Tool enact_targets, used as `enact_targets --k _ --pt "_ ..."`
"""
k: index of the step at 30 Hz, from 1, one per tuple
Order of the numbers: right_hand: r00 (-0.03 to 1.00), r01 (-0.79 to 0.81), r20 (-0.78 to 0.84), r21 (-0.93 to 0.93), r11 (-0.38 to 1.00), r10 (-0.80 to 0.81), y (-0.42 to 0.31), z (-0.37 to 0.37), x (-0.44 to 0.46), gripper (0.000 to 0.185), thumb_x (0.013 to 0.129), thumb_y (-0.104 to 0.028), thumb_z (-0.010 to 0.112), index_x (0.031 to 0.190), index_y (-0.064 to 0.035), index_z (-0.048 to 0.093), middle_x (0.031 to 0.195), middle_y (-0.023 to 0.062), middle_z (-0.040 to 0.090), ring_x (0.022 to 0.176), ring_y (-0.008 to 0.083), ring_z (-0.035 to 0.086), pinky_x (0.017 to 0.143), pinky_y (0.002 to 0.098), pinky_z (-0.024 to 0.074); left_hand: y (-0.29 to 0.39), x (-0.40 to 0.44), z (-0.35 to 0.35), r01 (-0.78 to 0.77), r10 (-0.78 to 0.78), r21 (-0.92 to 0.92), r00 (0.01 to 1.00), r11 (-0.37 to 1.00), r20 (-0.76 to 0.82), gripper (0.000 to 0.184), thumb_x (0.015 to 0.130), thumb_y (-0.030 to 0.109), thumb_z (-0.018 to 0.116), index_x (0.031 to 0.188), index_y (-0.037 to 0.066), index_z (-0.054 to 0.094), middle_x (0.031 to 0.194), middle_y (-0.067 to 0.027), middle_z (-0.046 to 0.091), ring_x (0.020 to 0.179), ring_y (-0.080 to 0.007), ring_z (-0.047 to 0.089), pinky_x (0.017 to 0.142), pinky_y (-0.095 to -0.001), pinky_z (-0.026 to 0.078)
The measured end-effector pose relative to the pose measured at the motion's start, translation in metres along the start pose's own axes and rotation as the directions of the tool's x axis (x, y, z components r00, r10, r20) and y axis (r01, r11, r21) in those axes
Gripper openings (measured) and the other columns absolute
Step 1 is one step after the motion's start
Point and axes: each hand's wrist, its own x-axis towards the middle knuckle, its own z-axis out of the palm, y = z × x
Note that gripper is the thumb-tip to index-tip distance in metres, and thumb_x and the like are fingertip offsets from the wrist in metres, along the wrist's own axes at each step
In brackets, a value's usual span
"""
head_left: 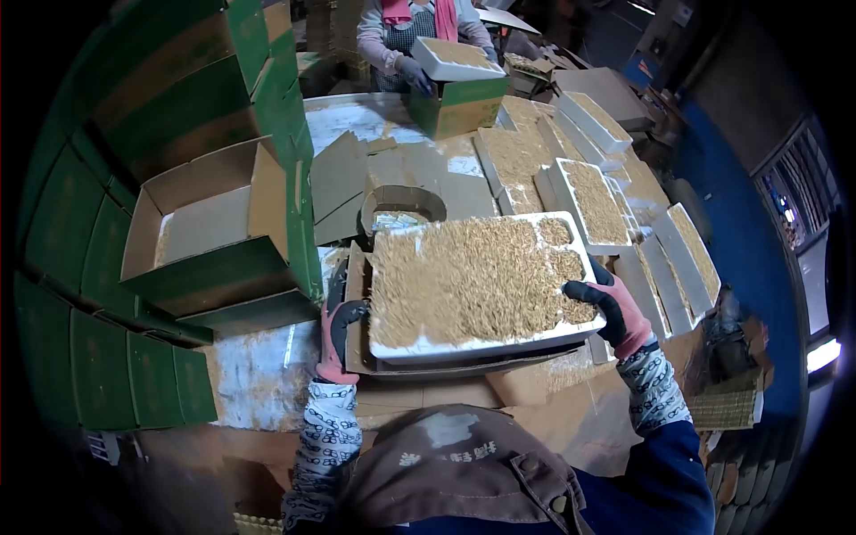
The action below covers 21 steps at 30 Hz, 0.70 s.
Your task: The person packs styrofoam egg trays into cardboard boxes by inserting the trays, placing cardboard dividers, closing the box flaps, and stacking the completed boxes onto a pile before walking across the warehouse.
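A white foam tray [486,346] filled with tan, husk-like grains sits tilted over a cardboard box [358,343] in front of me. My right hand [615,308], in a pink and dark glove, grips the tray's right end, its thumb lying over the grains. At the other end, my gloved left hand [341,330] is closed on the box's left wall, beside the tray. The tray hides most of the box and its inside. Behind the tray stands a round-walled cardboard piece [406,201] with small pale pieces in it.
Across the table [245,379], a co-worker [415,40] holds another filled tray [455,58] over a green box [459,107]. Several filled trays [593,205] lie to the right. An open box [209,218] and stacked green boxes [71,267] stand at left.
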Motion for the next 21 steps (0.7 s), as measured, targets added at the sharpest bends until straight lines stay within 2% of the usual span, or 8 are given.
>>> enact_targets --k 1,2,7,11,15,19,20,21 --pt "0.989 -0.139 -0.024 0.166 0.976 0.145 -0.004 0.005 0.004 0.043 0.082 -0.01 0.061 0.123 -0.0017 0.052 0.115 0.0081 0.057 0.1 0.0134 0.055 0.087 0.0262 0.0428 0.006 0.006 0.018 0.364 -0.47 -0.655 0.883 0.662 0.015 0.054 0.079 0.014 0.06 0.129 0.004 0.042 0.125 -0.0092 0.048 0.115 -0.0207 0.048 0.098 -0.0332 0.039" --pt "0.981 -0.191 0.018 0.183 0.964 0.191 -0.003 0.006 0.008 0.048 0.081 -0.011 0.064 0.125 -0.0017 0.049 0.109 0.0044 0.058 0.093 0.0106 0.054 0.083 0.0247 0.0438 0.002 0.013 0.029 0.25 -0.292 -0.323 0.952 0.913 -0.088 0.052 0.08 0.011 0.057 0.13 0.007 0.043 0.126 -0.0077 0.048 0.113 -0.0181 0.049 0.095 -0.0314 0.041" --pt "0.879 -0.398 0.057 -0.459 0.794 0.474 0.014 0.015 0.009 0.067 0.077 -0.022 0.068 0.131 0.0024 0.036 0.089 0.016 0.064 0.079 0.0246 0.063 0.072 0.0322 0.0489 0.037 0.0 0.043 0.303 -0.372 -0.345 0.915 0.888 -0.154 0.055 0.08 0.003 0.052 0.133 0.005 0.039 0.127 -0.0077 0.048 0.112 -0.0188 0.051 0.095 -0.0311 0.043" --pt "0.963 -0.027 0.096 -0.896 0.443 0.251 0.053 0.039 0.005 0.083 0.076 -0.033 0.067 0.127 0.0186 0.026 0.088 0.0232 0.063 0.084 0.031 0.063 0.073 0.0371 0.0498 0.054 0.008 0.061 0.314 -0.348 -0.209 0.925 0.926 -0.154 0.072 0.068 0.006 0.052 0.136 -0.001 0.033 0.135 -0.0126 0.042 0.124 -0.0248 0.042 0.105 -0.0347 0.032" --pt "0.9 0.128 0.208 -0.966 0.225 0.383 0.038 0.064 0.039 0.047 0.078 -0.034 0.063 0.1 0.0069 0.057 0.082 0.0143 0.065 0.078 0.0254 0.064 0.064 0.0342 0.0498 0.048 0.029 0.055 0.245 -0.244 0.007 0.967 0.97 -0.069 0.068 0.067 0.01 0.052 0.132 -0.004 0.036 0.13 -0.0126 0.046 0.12 -0.0254 0.045 0.103 -0.0348 0.033" --pt "0.851 0.4 0.521 -0.726 0.56 0.066 0.033 0.003 0.088 0.032 0.08 -0.032 0.061 0.09 -0.0012 0.065 0.074 0.0118 0.064 0.07 0.0232 0.065 0.059 0.0313 0.0499 0.047 0.079 0.035 -0.133 -0.05 0.751 0.975 0.647 0.216 0.036 0.078 0.005 0.052 0.112 -0.004 0.05 0.109 -0.0117 0.056 0.105 -0.0225 0.054 0.093 -0.0341 0.041" --pt "0.891 0.147 0.439 -0.516 0.844 0.114 0.02 -0.02 0.108 0.036 0.081 -0.032 0.062 0.096 0.0004 0.063 0.078 0.0124 0.065 0.072 0.021 0.064 0.061 0.0301 0.0501 0.05 0.099 0.03 -0.314 0.015 0.872 0.943 0.376 0.333 0.024 0.082 0.004 0.052 0.104 -0.004 0.054 0.101 -0.0116 0.06 0.099 -0.0214 0.057 0.088 -0.0338 0.044" --pt "0.902 -0.13 0.383 -0.202 0.971 0.201 0.014 -0.039 0.133 0.041 0.081 -0.033 0.062 0.103 0.0019 0.062 0.082 0.0131 0.065 0.074 0.0188 0.064 0.063 0.0289 0.0504 0.035 0.108 0.023 -0.025 0.044 0.738 0.999 0.674 -0.007 0.02 0.085 0.008 0.053 0.1 -0.005 0.057 0.097 -0.0114 0.062 0.095 -0.021 0.059 0.086 -0.0341 0.046"
